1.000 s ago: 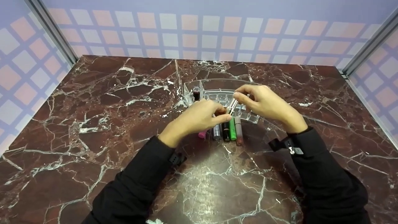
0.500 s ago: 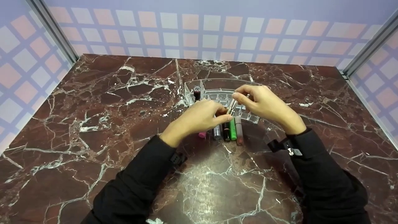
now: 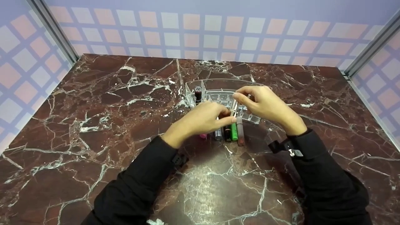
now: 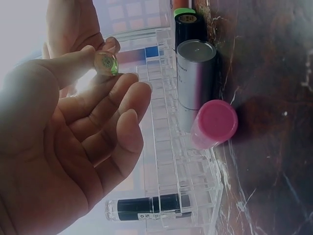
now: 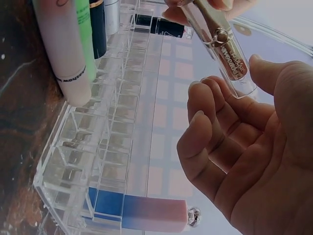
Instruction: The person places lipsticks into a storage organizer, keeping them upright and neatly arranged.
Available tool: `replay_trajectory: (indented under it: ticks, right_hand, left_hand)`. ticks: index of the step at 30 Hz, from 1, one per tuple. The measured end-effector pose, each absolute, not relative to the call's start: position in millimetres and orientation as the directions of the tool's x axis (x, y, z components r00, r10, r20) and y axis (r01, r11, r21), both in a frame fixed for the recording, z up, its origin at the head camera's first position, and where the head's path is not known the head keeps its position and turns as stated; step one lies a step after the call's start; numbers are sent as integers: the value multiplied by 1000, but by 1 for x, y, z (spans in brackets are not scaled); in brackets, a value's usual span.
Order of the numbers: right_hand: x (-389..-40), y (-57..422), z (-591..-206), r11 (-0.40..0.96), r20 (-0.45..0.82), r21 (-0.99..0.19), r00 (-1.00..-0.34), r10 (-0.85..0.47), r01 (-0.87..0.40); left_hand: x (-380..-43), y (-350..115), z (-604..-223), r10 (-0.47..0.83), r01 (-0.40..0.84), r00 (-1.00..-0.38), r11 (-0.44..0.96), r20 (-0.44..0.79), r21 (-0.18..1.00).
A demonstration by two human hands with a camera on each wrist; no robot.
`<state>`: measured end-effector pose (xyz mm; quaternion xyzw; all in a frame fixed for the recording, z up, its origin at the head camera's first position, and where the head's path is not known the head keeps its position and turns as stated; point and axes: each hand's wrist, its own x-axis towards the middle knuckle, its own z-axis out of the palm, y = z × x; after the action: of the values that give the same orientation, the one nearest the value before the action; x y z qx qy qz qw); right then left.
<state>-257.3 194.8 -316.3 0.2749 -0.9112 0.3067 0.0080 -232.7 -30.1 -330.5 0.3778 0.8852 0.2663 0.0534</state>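
Between both hands is a slim clear lip gloss tube [image 5: 230, 54] with brownish-gold contents and small lettering. My left hand [image 3: 200, 120] pinches its near end between thumb and fingers; the round end face shows in the left wrist view. My right hand [image 3: 265, 103] holds the far, clear end with thumb and fingers. The tube slants above the front of a clear stepped organizer [image 5: 122, 127]. Just below the hands lies a row of cosmetic tubes: a pink-ended one [image 4: 217, 120], a silver one [image 4: 195, 78], a black one [image 3: 227, 134], a green one [image 3: 234, 132] and a greyish-brown one [image 3: 240, 132].
A dark tube [image 3: 197, 93] with a clear top stands at the organizer's left end. At the other end stands a blue-and-pink tube [image 5: 156, 213] with a silvery knob. Dark red marbled tabletop [image 3: 93, 150] surrounds everything, with checked panels [image 3: 193, 31] at back and sides.
My left hand has shifted slightly right and down, and the lip gloss tube now slants a little more steeply. The right hand stays almost where it was; the row of tubes has not moved.
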Motion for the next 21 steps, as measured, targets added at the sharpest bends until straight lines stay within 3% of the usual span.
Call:
replay_trajectory:
  ticks: [21]
  right_hand:
    - [-257, 192, -317, 688, 169, -545, -867, -470, -479]
  left_hand:
    - [-229, -23, -333, 694, 634, -714, 587, 90, 504]
